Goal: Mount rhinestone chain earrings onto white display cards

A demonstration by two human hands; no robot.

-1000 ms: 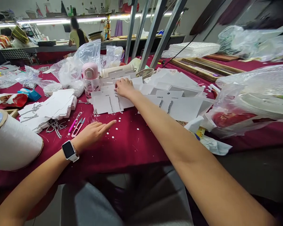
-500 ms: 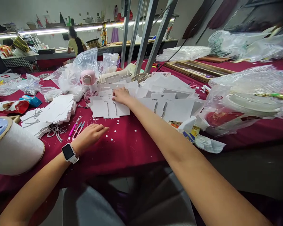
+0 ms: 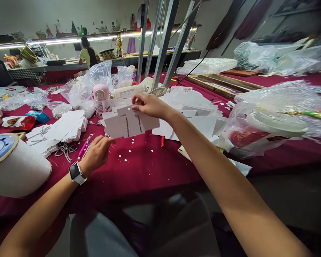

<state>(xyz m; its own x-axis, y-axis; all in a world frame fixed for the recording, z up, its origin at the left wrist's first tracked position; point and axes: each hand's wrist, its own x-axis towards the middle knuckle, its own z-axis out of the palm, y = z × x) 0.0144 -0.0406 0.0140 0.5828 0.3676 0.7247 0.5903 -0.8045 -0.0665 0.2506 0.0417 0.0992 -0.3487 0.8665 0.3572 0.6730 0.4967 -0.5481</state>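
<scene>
From here I see the right hand [image 3: 151, 105] pinching the top of a white card [image 3: 133, 124] just below it, two silvery strands [image 3: 127, 127] on its front. The left hand [image 3: 97, 152] is loosely curled beside a pink tool [image 3: 82, 150]; whether it grips anything, I can't tell. Left of the right hand stands a pink-lidded bottle [image 3: 101, 98].

Right fingers [image 3: 139, 97] pinched, left hand [image 3: 96, 153] half-curled

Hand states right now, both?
Left hand: fingers curled, nothing visible in its grip; open or closed can't be told.
Right hand: closed, pinching a white MNG card near its top.
</scene>
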